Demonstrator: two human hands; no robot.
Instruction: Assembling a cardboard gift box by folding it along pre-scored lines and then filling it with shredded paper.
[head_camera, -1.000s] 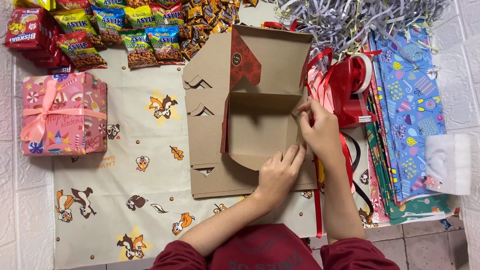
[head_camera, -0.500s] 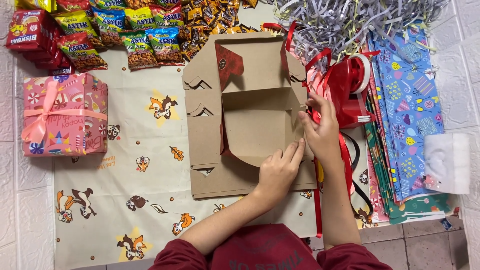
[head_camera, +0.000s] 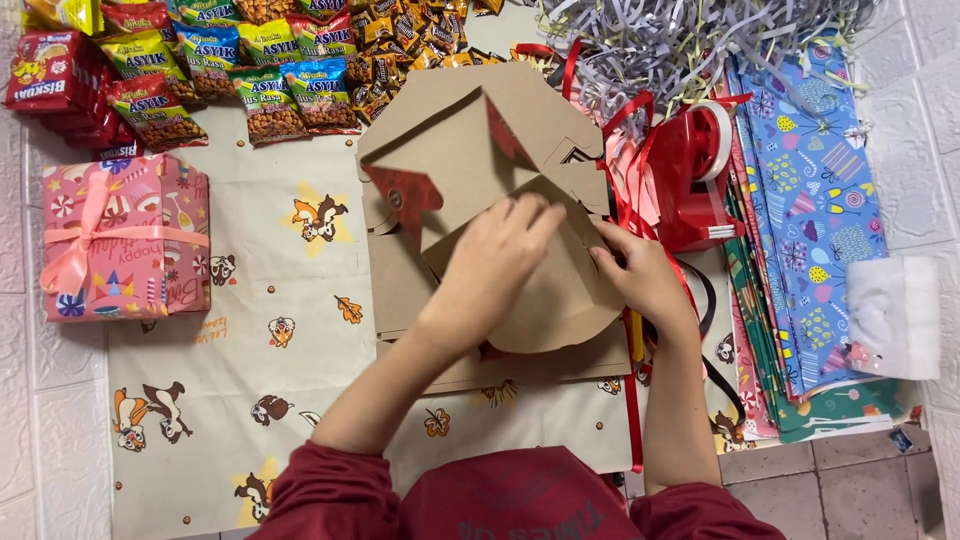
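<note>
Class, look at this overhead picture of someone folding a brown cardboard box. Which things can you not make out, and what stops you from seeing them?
- Head view: the panel of the cardboard box under the left hand and right hand is covered by them.
- Snack packets and shredded paper are cut off by the top edge.
- Wrapping sheets overlap, hiding the lower ones.
- The tape dispenser is partly hidden by ribbons.

A pink gift box (head_camera: 125, 238) sits left on the squirrel-print paper (head_camera: 250, 400). Snack packets (head_camera: 200, 60) lie along the top, near shredded paper (head_camera: 690, 40). A red tape dispenser (head_camera: 700, 175) stands beside blue wrapping sheets (head_camera: 815, 210).
</note>
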